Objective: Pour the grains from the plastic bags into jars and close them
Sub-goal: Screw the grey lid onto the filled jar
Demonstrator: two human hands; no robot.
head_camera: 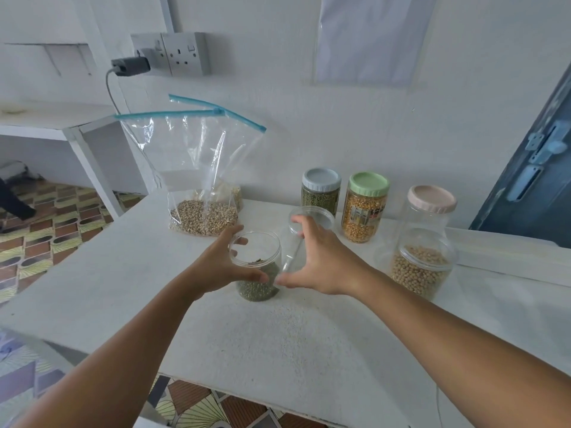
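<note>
Between the two hands, on the white table (309, 350): one open jar (258, 267), lidless, holding a shallow layer of green grains.

Left hand (216, 267): fingers curled round the open jar, thumb on the near wall, fingertips (241, 242) at the far rim. Grasping.

Right hand (321, 264): spread wide over an empty clear jar (304, 239) that stands touching the open jar; fingertips at its far rim, thumb low near its base. Curled about it; whether the grip is firm cannot be told.

Beyond the left fingers: plastic bag (197, 180), zip mouth open, pale grains in its bottom, upright against the wall.

Beyond and right of the right fingers: grey-lidded jar (320, 193) of green grains, green-lidded jar (366, 208) of yellow kernels, pink-lidded jar (423, 242) of beige beans, all closed.

Step in hand, as judged: sorting the two open jars before the next pour or closing. Done well, each jar stays upright, held low on the wall and not by the thin rim, and is drawn apart from its neighbour so neither tips and spills the green grains.
</note>
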